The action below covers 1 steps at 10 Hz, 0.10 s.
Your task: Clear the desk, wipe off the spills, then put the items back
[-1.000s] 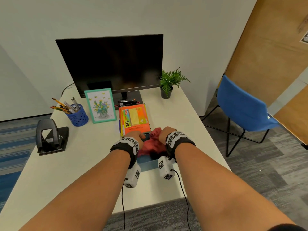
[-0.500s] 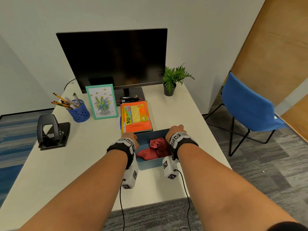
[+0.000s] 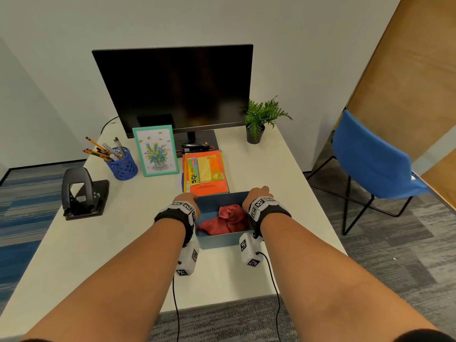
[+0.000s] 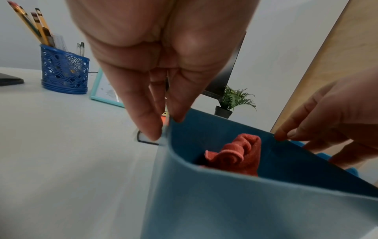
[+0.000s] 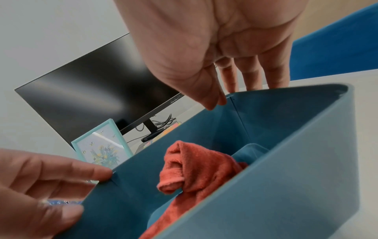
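A blue open box [image 3: 222, 239] stands on the white desk [image 3: 118, 243] near its front edge, with a crumpled red cloth [image 3: 227, 218] inside. My left hand [image 3: 186, 197] pinches the box's left wall, thumb inside and fingers outside, which the left wrist view shows at the left hand [image 4: 165, 124] on the box [image 4: 225, 202]. My right hand [image 3: 260, 192] grips the right wall the same way; in the right wrist view the right hand [image 5: 223, 97] has its thumb inside the box [image 5: 286, 169], above the cloth [image 5: 196, 168].
Just beyond the box lies an orange notebook stack [image 3: 206, 174]. Behind it stand a monitor [image 3: 175, 90], a framed flower picture [image 3: 156, 150], a blue pencil cup [image 3: 122, 164] and a potted plant [image 3: 259, 122]. A black hole punch [image 3: 80, 193] sits left. A blue chair [image 3: 370, 159] stands right.
My hands have come off the red cloth and spread apart to the box's two side walls, which they now grip. The cloth lies loose in the box.
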Tool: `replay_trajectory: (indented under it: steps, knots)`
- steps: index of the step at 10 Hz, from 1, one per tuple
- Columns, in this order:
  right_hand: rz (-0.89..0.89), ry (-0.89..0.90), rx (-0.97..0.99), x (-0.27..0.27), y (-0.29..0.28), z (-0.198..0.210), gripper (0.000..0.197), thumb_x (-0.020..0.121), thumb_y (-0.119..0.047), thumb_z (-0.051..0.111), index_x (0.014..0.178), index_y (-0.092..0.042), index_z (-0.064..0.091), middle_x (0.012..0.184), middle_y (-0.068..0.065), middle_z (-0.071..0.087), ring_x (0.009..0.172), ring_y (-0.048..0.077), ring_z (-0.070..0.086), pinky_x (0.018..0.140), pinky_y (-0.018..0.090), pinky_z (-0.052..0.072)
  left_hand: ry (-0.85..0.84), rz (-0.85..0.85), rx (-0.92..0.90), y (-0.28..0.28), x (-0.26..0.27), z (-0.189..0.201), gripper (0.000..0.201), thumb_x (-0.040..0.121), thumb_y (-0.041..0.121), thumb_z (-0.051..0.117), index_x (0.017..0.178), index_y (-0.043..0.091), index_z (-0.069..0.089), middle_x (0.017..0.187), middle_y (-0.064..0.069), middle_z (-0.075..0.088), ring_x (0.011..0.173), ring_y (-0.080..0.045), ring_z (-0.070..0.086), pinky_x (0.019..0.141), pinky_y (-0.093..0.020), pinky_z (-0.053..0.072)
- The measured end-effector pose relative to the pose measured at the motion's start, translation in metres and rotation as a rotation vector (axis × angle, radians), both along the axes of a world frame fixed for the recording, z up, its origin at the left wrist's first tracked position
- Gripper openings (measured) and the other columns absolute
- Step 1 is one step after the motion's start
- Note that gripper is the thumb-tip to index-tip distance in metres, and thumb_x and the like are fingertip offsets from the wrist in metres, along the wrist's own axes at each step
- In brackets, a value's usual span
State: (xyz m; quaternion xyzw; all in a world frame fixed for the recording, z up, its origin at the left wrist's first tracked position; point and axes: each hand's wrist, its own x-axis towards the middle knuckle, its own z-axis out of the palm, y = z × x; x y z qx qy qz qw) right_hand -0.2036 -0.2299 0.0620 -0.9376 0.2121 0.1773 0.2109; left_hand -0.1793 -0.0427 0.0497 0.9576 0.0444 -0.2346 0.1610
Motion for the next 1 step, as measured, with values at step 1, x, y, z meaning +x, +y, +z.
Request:
replay_trajectory:
  steps: [1]
  knots:
    - [0.0, -0.031, -0.045, -0.0001, 0.0029, 0.0092, 0.032, 0.093, -0.016, 0.047, 0.123, -0.007, 0.052, 0.135, 0.016, 0.039, 0.125, 0.035, 0.044, 0.103, 0.038, 0.039, -0.028, 0.004, 0.009, 0.0072, 0.0061, 0.0106, 0.051, 0.088, 0.011, 0.06, 0.138, 0.013, 0.048, 0.14, -0.007, 0.051, 0.118, -0.027, 0.057, 0.099, -0.034, 0.05]
